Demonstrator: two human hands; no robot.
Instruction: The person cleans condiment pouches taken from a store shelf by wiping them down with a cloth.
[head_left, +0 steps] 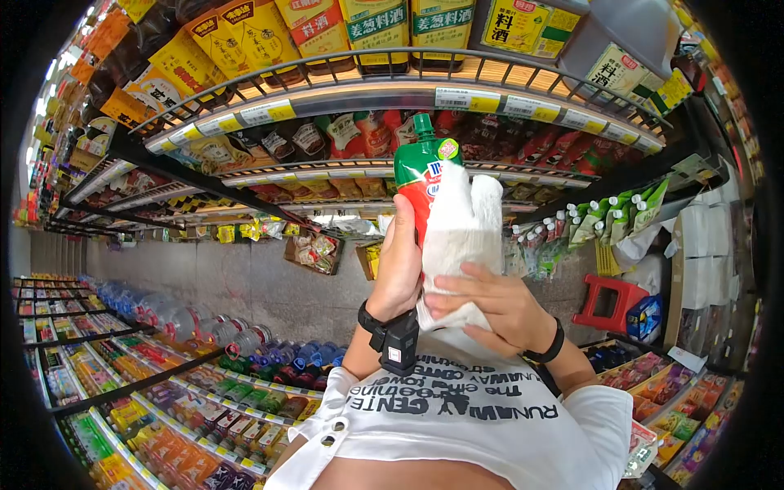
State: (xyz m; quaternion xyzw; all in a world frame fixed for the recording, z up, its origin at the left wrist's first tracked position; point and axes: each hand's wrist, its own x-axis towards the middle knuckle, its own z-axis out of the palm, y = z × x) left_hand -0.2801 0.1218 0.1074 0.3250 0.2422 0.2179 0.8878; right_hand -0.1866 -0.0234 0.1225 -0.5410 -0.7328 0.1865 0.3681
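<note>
My left hand (396, 265) grips a red-and-green spouted sauce pouch (415, 175) from its left side, thumb up; its other fingers are mostly hidden behind. The pouch stands upright with its green cap at the top. A white cloth (462, 241), with finger-like ends resembling a glove, covers the pouch's right and lower part. Across the lower cloth lies my right hand (498, 309), its fingers bent and pressed on the fabric. Both hands are in front of my chest.
Ahead, a wire-edged shelf (392, 94) carries cooking-wine bottles, with sauce pouches on the tier below. On the floor stand a carton (314, 251) of packets and a red stool (604, 302). Drink shelves (188, 400) line the lower left; hanging pouches (604, 220) are at right.
</note>
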